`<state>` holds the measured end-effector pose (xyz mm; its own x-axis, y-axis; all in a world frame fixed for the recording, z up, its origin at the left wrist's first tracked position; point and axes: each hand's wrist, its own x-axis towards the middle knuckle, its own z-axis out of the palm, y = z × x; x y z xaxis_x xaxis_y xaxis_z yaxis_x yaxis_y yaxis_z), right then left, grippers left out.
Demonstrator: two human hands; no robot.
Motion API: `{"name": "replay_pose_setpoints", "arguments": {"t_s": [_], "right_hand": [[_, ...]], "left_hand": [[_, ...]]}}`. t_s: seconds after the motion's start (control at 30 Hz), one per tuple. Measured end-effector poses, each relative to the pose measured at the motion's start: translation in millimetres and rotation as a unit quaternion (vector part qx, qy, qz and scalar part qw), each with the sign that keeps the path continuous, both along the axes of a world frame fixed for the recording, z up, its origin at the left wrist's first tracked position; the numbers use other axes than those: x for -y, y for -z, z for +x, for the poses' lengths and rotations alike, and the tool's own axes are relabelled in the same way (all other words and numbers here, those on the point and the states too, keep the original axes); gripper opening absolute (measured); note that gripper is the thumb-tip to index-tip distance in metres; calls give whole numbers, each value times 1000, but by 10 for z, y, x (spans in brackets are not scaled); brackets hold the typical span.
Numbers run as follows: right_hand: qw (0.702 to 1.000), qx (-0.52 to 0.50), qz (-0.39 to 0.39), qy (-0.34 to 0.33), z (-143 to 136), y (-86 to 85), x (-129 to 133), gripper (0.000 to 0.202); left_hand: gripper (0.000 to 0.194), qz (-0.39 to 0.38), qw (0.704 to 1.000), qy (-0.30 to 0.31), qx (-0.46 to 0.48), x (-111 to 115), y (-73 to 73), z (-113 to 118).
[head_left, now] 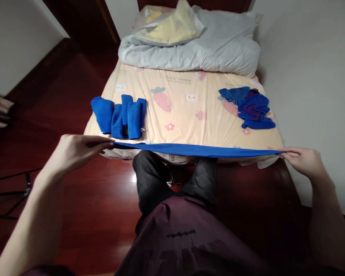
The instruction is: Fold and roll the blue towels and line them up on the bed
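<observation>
A blue towel (189, 149) is stretched wide between my two hands near the front edge of the bed. My left hand (77, 151) pinches its left end, and my right hand (304, 160) pinches the right end. The cloth looks like a narrow taut strip from above; how far it hangs down cannot be made out. Beyond my left hand, several rolled or folded blue towels (134, 119) lie side by side on the bed. At the bed's right side is a crumpled heap of blue and purple cloths (254, 109).
The bed (184, 126) has a yellow sheet with carrot and cat prints. A grey quilt (227, 42) and a clear bag with something yellow (175, 27) lie at its far end. A black stand's legs (25, 189) are at left; a wall (313, 76) runs along the right.
</observation>
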<state>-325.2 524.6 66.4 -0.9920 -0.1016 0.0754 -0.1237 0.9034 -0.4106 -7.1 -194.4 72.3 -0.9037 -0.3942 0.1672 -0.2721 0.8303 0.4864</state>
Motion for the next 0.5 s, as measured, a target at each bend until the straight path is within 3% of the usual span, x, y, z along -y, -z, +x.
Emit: {"name": "replay_pose_setpoints", "arguments": {"t_s": [0.1,0.27,0.4,0.5], "right_hand": [[999,31,-37,20,-92,-80,83,18],[988,67,-123,72,-567,-131,516,23],[971,53,-224,68,-1138,-85,768,14],[963,-12,-261,60,-1433,-91,882,19]], "left_hand": [[42,21,999,39,28,96,-54,-403],[29,67,993,64,71,250,-81,-1411],[51,69,997,41,-6,229,-227,-2036],[69,52,994,35,-84,182,-374,-2226]]}}
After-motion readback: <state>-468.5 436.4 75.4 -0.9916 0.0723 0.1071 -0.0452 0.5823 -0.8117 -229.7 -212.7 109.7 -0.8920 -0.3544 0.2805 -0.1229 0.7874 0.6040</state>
